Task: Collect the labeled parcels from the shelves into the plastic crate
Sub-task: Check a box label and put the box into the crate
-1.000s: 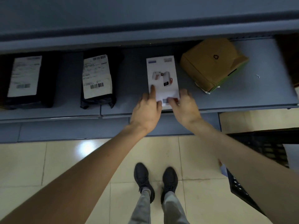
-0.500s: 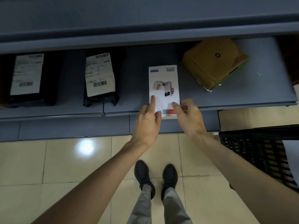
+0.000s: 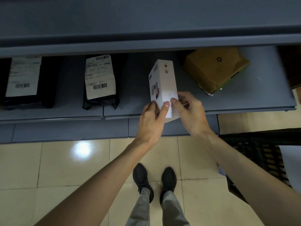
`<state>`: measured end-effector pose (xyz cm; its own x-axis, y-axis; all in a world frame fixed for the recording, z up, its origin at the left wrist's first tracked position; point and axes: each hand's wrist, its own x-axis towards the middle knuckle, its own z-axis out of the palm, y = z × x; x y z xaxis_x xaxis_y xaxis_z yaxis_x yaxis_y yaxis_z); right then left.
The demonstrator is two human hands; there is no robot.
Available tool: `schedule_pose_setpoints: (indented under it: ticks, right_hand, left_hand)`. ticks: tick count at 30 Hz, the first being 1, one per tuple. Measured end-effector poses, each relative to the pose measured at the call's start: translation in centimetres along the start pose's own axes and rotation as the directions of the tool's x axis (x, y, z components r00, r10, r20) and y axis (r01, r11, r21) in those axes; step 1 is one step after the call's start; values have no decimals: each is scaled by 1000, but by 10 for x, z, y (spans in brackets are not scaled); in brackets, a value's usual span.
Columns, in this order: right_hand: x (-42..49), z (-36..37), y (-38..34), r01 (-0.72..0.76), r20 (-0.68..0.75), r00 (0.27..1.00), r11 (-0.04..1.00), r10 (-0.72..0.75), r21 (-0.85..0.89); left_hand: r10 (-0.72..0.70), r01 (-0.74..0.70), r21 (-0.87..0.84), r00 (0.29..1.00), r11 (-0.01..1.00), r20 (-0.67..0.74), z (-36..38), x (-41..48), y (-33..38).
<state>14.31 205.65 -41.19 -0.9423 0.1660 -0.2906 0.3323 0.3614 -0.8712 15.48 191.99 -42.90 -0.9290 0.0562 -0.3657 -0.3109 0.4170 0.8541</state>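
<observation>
At 3 o'clock from your shoes (image 3: pixel 143 180), the black plastic crate (image 3: pixel 257 150) stands on the tiled floor. Your left hand (image 3: pixel 151 121) and right hand (image 3: pixel 191 115) both grip the near end of the white box (image 3: pixel 164 85), held tilted over the shelf (image 3: pixel 244 98) front edge. Beyond, two labeled black parcels (image 3: pixel 99 82) lie at its 9 o'clock and a brown carton (image 3: pixel 215 69) at 2 o'clock.
</observation>
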Motion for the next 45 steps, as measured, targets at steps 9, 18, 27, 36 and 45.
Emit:
schedule_pose_setpoints:
  ticks: [9, 18, 27, 36, 45]
  right_hand:
    - [-4, 20, -11, 16, 31, 999, 999, -15, -33]
    - [8, 22, 4, -175, 43, 984, 985, 174, 10]
    - [18, 29, 6, -194, 46, 980, 981, 194, 1]
    - [14, 10, 28, -122, 53, 991, 991, 125, -55]
    - [9, 9, 32, -109, 43, 993, 994, 109, -7]
  left_hand:
    - [45, -40, -187, 999, 982, 22, -18, -3, -10]
    - [61, -65, -208, 998, 976, -25, -44, 0, -21]
    - [-48, 41, -184, 998, 982, -34, -43, 16, -33]
    - [-36, 38, 61, 999, 997, -30, -26, 17, -39]
    - [-45, 45, 17, 999, 999, -5, -18, 14, -50]
